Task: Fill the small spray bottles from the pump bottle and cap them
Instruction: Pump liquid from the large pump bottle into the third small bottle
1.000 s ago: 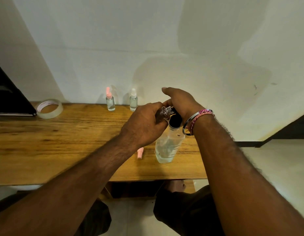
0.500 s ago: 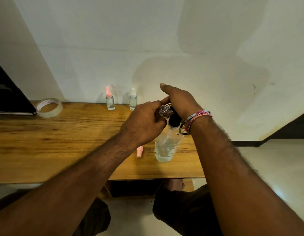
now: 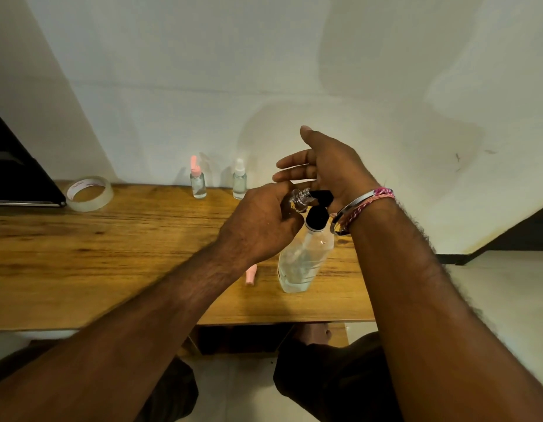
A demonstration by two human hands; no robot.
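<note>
Left hand point(image 3: 258, 226) grips small bottle point(image 3: 297, 200) at pump bottle point(image 3: 303, 260) spout; right hand point(image 3: 328, 169) spread.

Both my forearms bare, no sleeves. R wrist: plain silver metal bangle point(image 3: 352, 208) w/ a braided pink-and-red thread band point(image 3: 374, 199) right beside it, elbow side. L wrist: nothing on it. Arms hairy. Dark shorts point(image 3: 331, 382) over my knees at btm of view. No rings that I can see.
</note>
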